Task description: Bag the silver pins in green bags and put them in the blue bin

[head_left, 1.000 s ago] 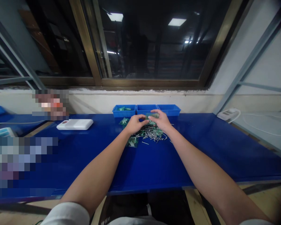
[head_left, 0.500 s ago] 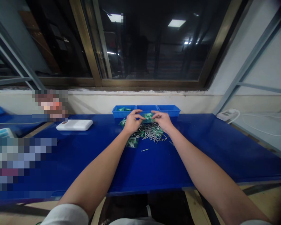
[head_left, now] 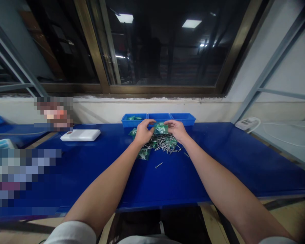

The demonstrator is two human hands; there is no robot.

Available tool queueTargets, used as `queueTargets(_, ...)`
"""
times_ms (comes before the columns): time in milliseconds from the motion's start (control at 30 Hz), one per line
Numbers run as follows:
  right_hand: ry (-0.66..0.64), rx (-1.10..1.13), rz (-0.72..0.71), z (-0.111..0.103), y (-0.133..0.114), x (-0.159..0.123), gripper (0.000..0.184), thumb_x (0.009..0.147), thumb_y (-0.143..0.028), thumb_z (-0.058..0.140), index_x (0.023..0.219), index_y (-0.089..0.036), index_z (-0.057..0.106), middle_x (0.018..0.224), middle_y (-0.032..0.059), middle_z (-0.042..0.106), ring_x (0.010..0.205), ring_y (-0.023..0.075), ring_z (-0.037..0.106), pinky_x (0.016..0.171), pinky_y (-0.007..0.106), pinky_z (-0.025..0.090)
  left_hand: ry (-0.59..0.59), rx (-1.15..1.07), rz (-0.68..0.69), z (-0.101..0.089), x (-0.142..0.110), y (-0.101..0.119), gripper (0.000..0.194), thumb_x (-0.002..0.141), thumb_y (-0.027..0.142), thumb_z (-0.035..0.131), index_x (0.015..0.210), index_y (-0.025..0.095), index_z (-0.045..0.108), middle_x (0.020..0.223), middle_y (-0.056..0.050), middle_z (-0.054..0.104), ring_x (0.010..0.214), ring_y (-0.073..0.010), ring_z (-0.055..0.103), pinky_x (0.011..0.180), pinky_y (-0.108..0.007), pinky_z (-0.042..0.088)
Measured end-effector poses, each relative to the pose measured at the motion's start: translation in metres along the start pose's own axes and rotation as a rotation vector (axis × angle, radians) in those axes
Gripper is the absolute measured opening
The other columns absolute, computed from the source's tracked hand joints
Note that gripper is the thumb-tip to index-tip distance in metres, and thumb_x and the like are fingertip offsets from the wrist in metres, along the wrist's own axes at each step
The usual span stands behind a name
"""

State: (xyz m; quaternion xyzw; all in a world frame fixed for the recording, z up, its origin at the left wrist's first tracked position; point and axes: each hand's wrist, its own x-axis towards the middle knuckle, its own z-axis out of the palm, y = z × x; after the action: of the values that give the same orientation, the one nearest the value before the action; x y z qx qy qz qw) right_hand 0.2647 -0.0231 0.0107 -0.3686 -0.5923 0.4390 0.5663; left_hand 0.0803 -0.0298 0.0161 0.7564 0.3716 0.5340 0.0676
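Green packet (head_left: 161, 128) is held at its two side edges — left hand (head_left: 143, 133) pinching one, right hand (head_left: 178, 131) the other, both equally near. Its longer side seems to run across between them, above the metal fasteners (head_left: 164, 145).

Only readable bit is "WM-" on the dark cloth (head_left: 137, 227), well below the left hand (head_left: 143, 133). Rest's a blur. Packet (head_left: 143, 154) just under that hand has print, too tiny though.
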Motion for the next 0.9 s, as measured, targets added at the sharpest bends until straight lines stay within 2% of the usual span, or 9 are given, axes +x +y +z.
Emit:
queueTargets(100, 0.007, -0.009, 0.023, 0.000, -0.002, -0.001, 0.032, 0.053, -0.022, 0.070, 0.085, -0.015, 0.064, 0.075, 0.0031, 0.064, 0.059, 0.0113, 0.053, 0.050, 0.024, 0.038, -0.048, 0.004, 0.017, -0.001, 0.000, -0.001, 0.030, 0.072, 0.007, 0.055, 0.097, 0.019, 0.066, 0.102, -0.006, 0.065, 0.093, -0.0169, 0.060, 0.082, -0.032, 0.049)
queueTargets(200, 0.015, -0.032, 0.045, 0.001, -0.005, -0.002, 0.036, 0.057, -0.031, 0.071, 0.088, -0.015, 0.064, 0.072, 0.0032, 0.064, 0.054, 0.0106, 0.051, 0.048, 0.024, 0.036, -0.065, -0.007, 0.006, 0.000, 0.000, -0.002, 0.015, 0.077, 0.018, 0.058, 0.088, 0.019, 0.068, 0.103, -0.007, 0.064, 0.097, -0.0189, 0.059, 0.084, -0.034, 0.048)
queueTargets(267, 0.018, -0.091, 0.043, 0.001, -0.006, -0.002, 0.036, 0.060, -0.038, 0.070, 0.086, -0.015, 0.065, 0.067, 0.0030, 0.063, 0.053, 0.0109, 0.050, 0.049, 0.025, 0.036, -0.064, -0.051, -0.041, 0.003, 0.000, -0.004, 0.013, 0.077, 0.026, 0.061, 0.084, 0.017, 0.067, 0.098, -0.008, 0.065, 0.092, -0.0195, 0.060, 0.082, -0.035, 0.049)
queueTargets(367, 0.039, -0.210, -0.002, 0.001, -0.006, -0.002, 0.037, 0.062, -0.046, 0.069, 0.079, -0.014, 0.067, 0.062, 0.0023, 0.061, 0.054, 0.0115, 0.049, 0.052, 0.026, 0.037, -0.048, -0.261, -0.189, 0.009, 0.000, -0.006, 0.025, 0.074, 0.031, 0.064, 0.093, 0.015, 0.062, 0.082, -0.006, 0.064, 0.078, -0.0175, 0.062, 0.073, -0.033, 0.051)
queueTargets(467, 0.055, -0.280, -0.046, 0.000, -0.005, -0.001, 0.037, 0.061, -0.048, 0.069, 0.074, -0.014, 0.067, 0.062, 0.0016, 0.061, 0.056, 0.0120, 0.049, 0.056, 0.027, 0.037, -0.025, -0.511, -0.333, 0.012, 0.001, -0.006, 0.047, 0.068, 0.028, 0.069, 0.110, 0.017, 0.051, 0.069, 0.001, 0.060, 0.063, -0.0135, 0.061, 0.063, -0.029, 0.052)
queueTargets(533, 0.060, -0.316, -0.053, 0.000, -0.003, -0.001, 0.037, 0.063, -0.050, 0.067, 0.070, -0.014, 0.067, 0.060, 0.0012, 0.060, 0.056, 0.0121, 0.049, 0.057, 0.027, 0.036, -0.022, -0.576, -0.374, 0.012, 0.002, -0.005, 0.050, 0.065, 0.028, 0.071, 0.110, 0.018, 0.050, 0.065, 0.004, 0.057, 0.056, -0.0117, 0.059, 0.058, -0.027, 0.052)
queueTargets(700, 0.091, -0.384, 0.002, -0.005, 0.002, 0.002, 0.039, 0.065, -0.053, 0.063, 0.071, -0.014, 0.067, 0.061, 0.0019, 0.060, 0.055, 0.0120, 0.048, 0.055, 0.027, 0.035, 0.045, -0.527, -0.447, 0.007, 0.005, -0.006, 0.022, 0.064, 0.029, 0.070, 0.078, 0.015, 0.060, 0.061, 0.002, 0.058, 0.050, -0.0104, 0.055, 0.054, -0.026, 0.050)
queueTargets(900, 0.076, -0.468, 0.031, -0.008, 0.001, 0.002, 0.040, 0.067, -0.054, 0.060, 0.070, -0.015, 0.066, 0.058, 0.0016, 0.059, 0.051, 0.0116, 0.047, 0.052, 0.026, 0.034, 0.086, -0.449, -0.645, 0.003, 0.008, -0.019, 0.013, 0.065, 0.022, 0.064, 0.074, 0.014, 0.065, 0.061, 0.000, 0.062, 0.046, -0.0116, 0.054, 0.051, -0.028, 0.049)
